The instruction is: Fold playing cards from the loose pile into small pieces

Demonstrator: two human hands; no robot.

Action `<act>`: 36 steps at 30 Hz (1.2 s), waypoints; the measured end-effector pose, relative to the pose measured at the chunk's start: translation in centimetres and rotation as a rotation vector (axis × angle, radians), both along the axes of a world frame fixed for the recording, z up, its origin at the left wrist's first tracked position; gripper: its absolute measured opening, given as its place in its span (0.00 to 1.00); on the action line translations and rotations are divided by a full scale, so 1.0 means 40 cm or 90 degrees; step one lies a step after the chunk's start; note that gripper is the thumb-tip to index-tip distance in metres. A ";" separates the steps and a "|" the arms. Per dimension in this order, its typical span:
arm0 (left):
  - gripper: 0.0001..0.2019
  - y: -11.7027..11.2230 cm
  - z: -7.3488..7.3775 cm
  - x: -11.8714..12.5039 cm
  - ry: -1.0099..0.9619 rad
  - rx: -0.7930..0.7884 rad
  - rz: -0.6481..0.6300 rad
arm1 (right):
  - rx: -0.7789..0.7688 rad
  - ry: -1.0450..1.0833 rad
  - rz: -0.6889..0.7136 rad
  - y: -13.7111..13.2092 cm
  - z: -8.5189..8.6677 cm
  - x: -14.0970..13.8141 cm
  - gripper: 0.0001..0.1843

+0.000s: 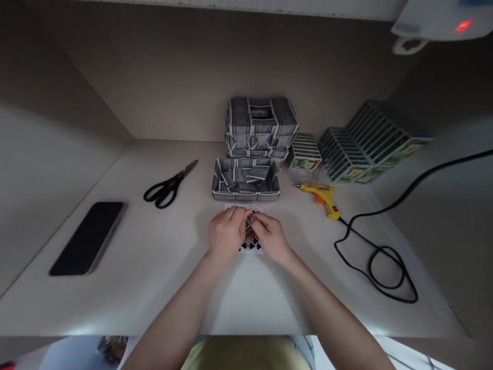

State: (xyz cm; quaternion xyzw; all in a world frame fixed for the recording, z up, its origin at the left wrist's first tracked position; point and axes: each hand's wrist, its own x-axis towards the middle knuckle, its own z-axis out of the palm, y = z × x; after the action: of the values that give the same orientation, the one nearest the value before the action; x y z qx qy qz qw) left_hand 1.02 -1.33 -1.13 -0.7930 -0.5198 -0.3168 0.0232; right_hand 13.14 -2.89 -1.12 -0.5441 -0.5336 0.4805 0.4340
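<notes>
I have the small piece [248,225] clamped between the fingers of left hand [228,228] and right hand [270,235], equally near, over the club-marked card [251,246]; its long axis I can't tell.

Left hand [226,229] and right hand [272,237] close together, fingers curled.
Both pinch inward, fingertips nearly meeting, backs of the hands facing up; the bare left forearm [173,313] and right forearm [335,308] converge from below, forming an inverted V.

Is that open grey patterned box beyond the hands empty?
No, it holds something: small patterned pieces lie overlapping inside the box.
</notes>
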 end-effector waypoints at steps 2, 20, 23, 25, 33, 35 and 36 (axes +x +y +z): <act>0.14 0.000 -0.001 0.000 -0.012 -0.009 -0.001 | -0.008 0.023 0.006 -0.001 -0.001 -0.003 0.10; 0.17 0.005 0.014 0.000 -0.296 -0.214 0.033 | -0.016 0.065 0.014 -0.009 0.018 -0.008 0.12; 0.19 0.008 0.015 -0.001 -0.346 -0.240 0.040 | -0.034 0.100 0.015 -0.012 0.032 -0.011 0.10; 0.19 0.007 0.018 -0.001 -0.360 -0.246 0.036 | -0.047 0.117 0.016 -0.013 0.036 -0.011 0.07; 0.17 -0.001 0.027 0.007 -0.344 -0.250 0.004 | -0.017 0.039 -0.022 -0.001 0.009 -0.004 0.18; 0.16 0.000 0.027 0.008 -0.345 -0.257 -0.006 | 0.005 0.014 -0.032 0.000 0.007 -0.002 0.18; 0.16 0.001 0.027 0.008 -0.344 -0.256 -0.009 | 0.018 0.000 -0.038 0.000 0.006 -0.001 0.18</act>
State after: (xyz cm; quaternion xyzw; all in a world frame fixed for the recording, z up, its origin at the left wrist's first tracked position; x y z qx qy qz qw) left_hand 1.35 -1.31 -0.06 -0.6726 -0.5534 -0.4071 -0.2748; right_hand 13.09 -2.90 -0.87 -0.5533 -0.5239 0.4601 0.4557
